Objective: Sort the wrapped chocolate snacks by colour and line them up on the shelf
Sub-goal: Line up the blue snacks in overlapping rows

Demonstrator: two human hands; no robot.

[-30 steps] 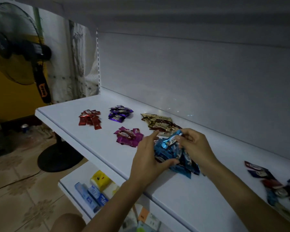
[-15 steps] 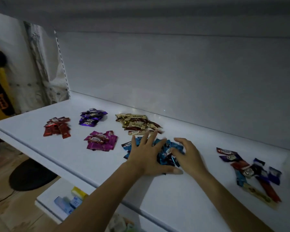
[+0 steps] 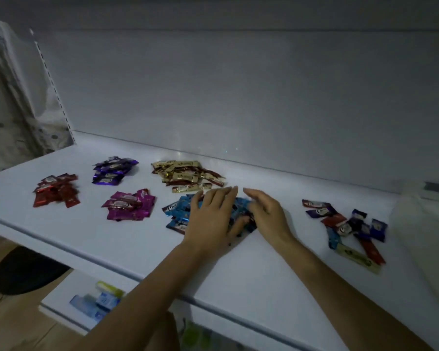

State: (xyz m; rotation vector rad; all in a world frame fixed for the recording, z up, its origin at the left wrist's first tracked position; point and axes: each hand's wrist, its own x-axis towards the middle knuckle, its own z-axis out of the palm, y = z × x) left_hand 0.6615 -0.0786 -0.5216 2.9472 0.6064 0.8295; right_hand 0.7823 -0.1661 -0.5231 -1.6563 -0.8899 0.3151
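Observation:
On the white shelf [image 3: 127, 249] lie sorted heaps of wrapped snacks: red [image 3: 56, 190], purple [image 3: 112, 170], pink [image 3: 129, 205], gold [image 3: 186, 176] and blue [image 3: 179, 214]. My left hand [image 3: 211, 219] lies flat on the blue heap with straight fingers. My right hand [image 3: 266, 214] rests against the heap's right side, fingers extended, its thumb tucked at the wrappers. Much of the blue heap is hidden under both hands. A mixed, unsorted heap [image 3: 347, 226] lies to the right.
The shelf's back panel [image 3: 238, 110] rises behind the heaps. A white bag-like thing [image 3: 426, 234] sits at the far right. A lower shelf [image 3: 96, 300] holds small packets. A dark round fan base [image 3: 18, 272] stands on the floor at left.
Both hands have set the blue snacks down from a lifted bunch and now flatten them on the shelf. The camera has turned right.

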